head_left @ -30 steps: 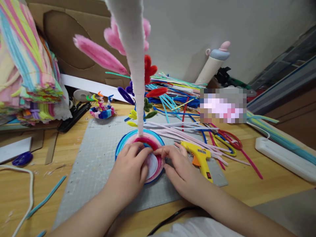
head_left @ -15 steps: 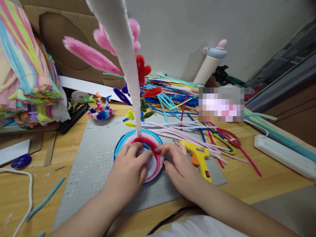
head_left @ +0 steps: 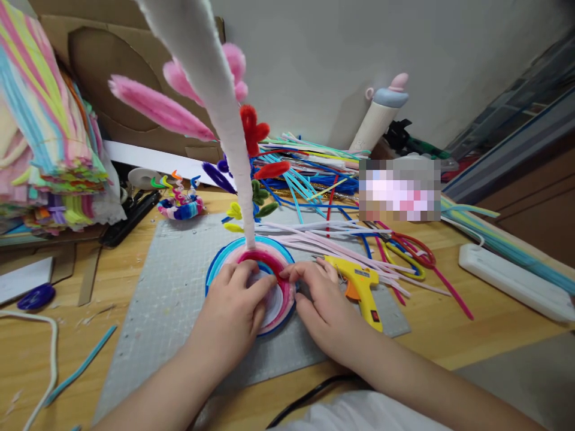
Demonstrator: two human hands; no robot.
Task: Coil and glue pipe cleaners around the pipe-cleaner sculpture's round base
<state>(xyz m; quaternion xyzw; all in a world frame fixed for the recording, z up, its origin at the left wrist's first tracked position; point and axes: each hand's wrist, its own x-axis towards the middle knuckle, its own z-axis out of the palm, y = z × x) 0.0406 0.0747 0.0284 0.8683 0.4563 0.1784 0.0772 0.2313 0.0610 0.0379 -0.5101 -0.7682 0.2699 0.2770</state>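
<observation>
A round base (head_left: 225,257) coiled from blue, pink, crimson and white pipe cleaners lies flat on the grey cutting mat (head_left: 166,293). From its back edge rises a tall white wrapped stem (head_left: 224,114), leaning up and left, with small pipe-cleaner flowers and leaves in pink, red, purple, green and yellow. My left hand (head_left: 236,299) rests over the base's left side, fingers bent down onto the coils; its fingertips are partly hidden. At the right rim my right hand (head_left: 321,305) has curled fingers and thumb gripping the coil's edge.
Right of my right hand lies a yellow glue gun (head_left: 362,284). Loose pipe cleaners (head_left: 309,230) and scissors (head_left: 413,251) spread behind it. A white power strip (head_left: 512,281) is at the right, a tall bottle (head_left: 380,117) by the wall, bundled pipe cleaners (head_left: 54,131) at the left.
The whole view has shifted slightly, so things appear a little further left. Both hands keep nearly the same hold on the base, with only slight finger movement.
</observation>
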